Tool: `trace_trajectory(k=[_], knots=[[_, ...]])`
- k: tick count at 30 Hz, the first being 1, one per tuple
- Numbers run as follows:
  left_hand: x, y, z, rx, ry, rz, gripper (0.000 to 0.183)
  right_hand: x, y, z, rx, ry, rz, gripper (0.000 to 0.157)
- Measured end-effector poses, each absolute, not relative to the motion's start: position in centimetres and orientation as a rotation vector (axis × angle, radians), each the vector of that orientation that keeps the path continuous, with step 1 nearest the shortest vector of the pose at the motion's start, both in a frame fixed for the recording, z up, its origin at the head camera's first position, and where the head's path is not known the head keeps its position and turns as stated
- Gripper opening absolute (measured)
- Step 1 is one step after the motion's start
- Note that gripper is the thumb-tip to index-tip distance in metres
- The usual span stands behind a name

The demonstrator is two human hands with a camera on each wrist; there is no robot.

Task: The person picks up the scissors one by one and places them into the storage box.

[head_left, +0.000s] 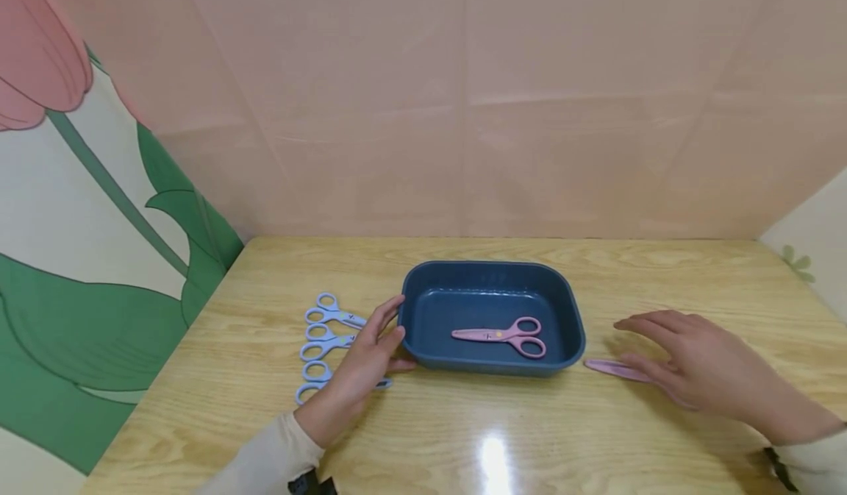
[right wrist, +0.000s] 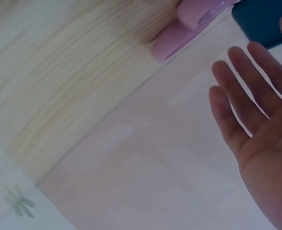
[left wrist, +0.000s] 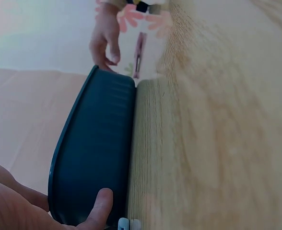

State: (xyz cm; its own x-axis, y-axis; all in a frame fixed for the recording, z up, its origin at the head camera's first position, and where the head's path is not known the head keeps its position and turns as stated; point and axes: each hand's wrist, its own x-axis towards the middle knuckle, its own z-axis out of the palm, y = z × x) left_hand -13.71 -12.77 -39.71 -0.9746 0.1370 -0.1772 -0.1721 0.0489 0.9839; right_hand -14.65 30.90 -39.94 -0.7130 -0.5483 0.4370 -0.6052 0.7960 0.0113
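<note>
A dark blue rectangular tray stands on the table with one pair of pink scissors lying inside it. My left hand holds the tray's left end, and in the left wrist view its thumb presses on the tray's outer wall. To the right of the tray my right hand is held over another pink pair of scissors, mostly hidden by the hand. Its fingers are spread and hold nothing.
Three light blue pairs of scissors lie left of the tray, partly covered by the left hand and wrist. The wooden table meets a pink-covered wall at the back. A tulip-patterned wall borders the left side.
</note>
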Motion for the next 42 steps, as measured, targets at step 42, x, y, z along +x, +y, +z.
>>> trace_trajectory(k=[42], knots=[[-13.8,-12.9,-39.6,-0.02,2.113,2.017,0.05,-16.5,37.8,-42.2,1.039,-2.736,0.299,0.042]])
